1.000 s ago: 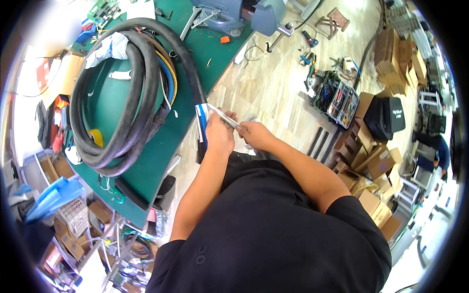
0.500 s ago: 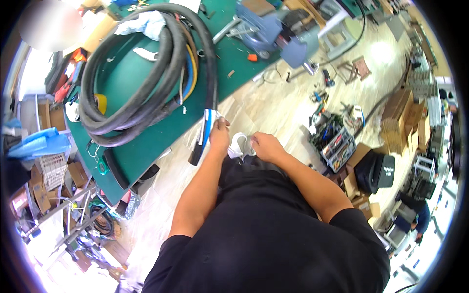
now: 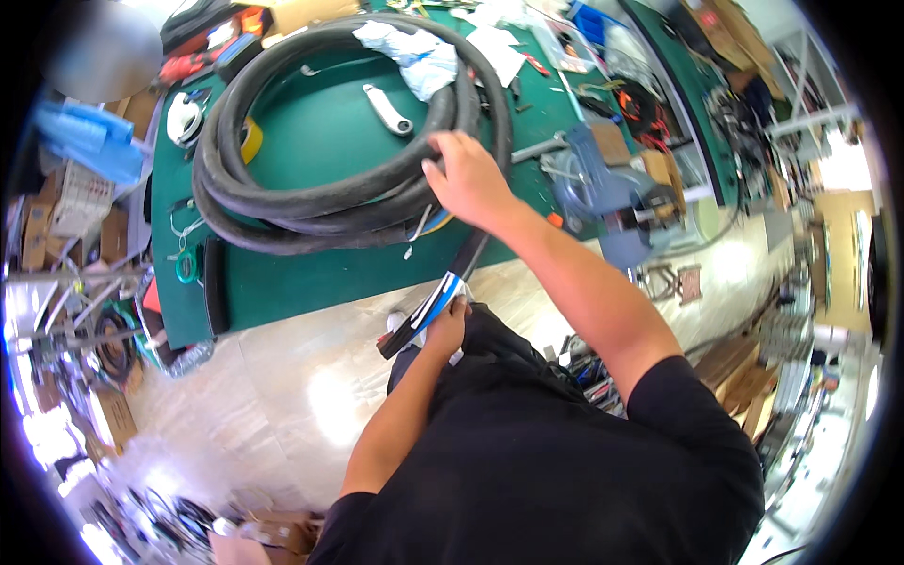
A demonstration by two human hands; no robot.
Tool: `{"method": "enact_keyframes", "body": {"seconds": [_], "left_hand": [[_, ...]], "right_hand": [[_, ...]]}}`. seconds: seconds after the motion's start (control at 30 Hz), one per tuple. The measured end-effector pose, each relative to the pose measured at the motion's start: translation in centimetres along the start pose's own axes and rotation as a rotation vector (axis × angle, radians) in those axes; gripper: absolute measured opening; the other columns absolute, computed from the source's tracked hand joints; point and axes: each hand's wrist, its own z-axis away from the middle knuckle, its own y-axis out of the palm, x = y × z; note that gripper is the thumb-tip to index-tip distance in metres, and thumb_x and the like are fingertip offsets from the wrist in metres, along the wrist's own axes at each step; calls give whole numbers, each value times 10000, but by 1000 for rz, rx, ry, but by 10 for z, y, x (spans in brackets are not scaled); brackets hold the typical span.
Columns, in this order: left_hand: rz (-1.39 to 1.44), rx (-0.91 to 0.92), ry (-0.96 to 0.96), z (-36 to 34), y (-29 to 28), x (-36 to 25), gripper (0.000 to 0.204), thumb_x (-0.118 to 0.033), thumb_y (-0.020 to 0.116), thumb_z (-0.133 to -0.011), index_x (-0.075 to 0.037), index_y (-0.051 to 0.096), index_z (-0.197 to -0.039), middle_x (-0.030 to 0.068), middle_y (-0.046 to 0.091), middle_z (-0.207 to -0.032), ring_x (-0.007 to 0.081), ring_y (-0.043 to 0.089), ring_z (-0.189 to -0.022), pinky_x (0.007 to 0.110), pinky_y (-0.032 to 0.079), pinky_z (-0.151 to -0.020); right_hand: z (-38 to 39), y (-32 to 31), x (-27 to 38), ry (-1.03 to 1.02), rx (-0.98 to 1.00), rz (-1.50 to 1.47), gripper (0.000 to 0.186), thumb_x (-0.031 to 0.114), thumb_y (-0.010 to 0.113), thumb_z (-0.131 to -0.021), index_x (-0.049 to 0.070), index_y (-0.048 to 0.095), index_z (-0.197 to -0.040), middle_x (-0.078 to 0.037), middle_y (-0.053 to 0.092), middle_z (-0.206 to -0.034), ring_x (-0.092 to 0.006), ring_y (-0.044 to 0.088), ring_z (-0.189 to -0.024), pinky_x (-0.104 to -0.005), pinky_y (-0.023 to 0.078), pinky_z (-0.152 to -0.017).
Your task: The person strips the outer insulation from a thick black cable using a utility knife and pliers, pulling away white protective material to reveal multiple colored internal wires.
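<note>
A thick black cable (image 3: pixel 292 202) lies coiled on the green table (image 3: pixel 282 292), and its free end hangs over the near edge. Blue, white and black inner wires (image 3: pixel 428 311) show at that end. My left hand (image 3: pixel 448 330) is closed round the stripped part, next to my dark trousers. Over the right side of the coil is my right hand (image 3: pixel 466 179), its thumb and fingers apart, at or just above the black cable. Inside the ring lies a white hand tool (image 3: pixel 386 110) with a rounded end. A crumpled pale blue-white cloth or wrap (image 3: pixel 411 56) rests on the coil's far side.
A blue-grey bench vise (image 3: pixel 603 174) stands at the table's right. Yellow tape (image 3: pixel 250 139) and a green tape roll (image 3: pixel 186 266) are at the left. An orange scrap (image 3: pixel 555 220) lies near the vise. Loose tools and boxes crowd the far edge.
My right hand has left the white piece near my waist and moved up over the coil. My left hand still holds the cable end, now more tilted. The view has turned.
</note>
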Motion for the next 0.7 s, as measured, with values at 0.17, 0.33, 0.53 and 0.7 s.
{"method": "enact_keyframes", "body": {"seconds": [0.17,0.33,0.53,0.7], "left_hand": [[57,-155,-28,17,6,-21,347,-295,530,-987,7,648,-861,121,656,-773,239,616,-737,370,471,-731],[285,-281,-186,37,20,-42,353,-318,547,-986,-6,671,-880,97,629,-751,170,558,-730,334,445,-710],[296,-387,-249,34,42,-42,364,-331,547,-978,-3,675,-883,122,649,-724,212,595,-684,357,463,-675],[285,-453,-185,34,51,-28,393,-350,559,-967,6,675,-846,172,662,-729,268,627,-683,377,482,-679]], "right_hand": [[-120,68,-35,46,263,208,449,280,656,-858,-53,505,-1119,-277,566,-1127,-422,593,-1046,-503,489,-908],[-163,121,-62,154,566,362,751,418,731,-820,-101,441,-1279,-304,528,-1280,-423,575,-1176,-441,498,-971],[-179,110,-66,568,569,-450,268,177,520,-865,33,626,-1065,-139,648,-944,-310,652,-831,-446,554,-755],[-101,23,-22,733,365,-1553,225,124,470,-947,-48,562,-1059,-88,566,-804,-186,563,-670,-371,531,-626]]}}
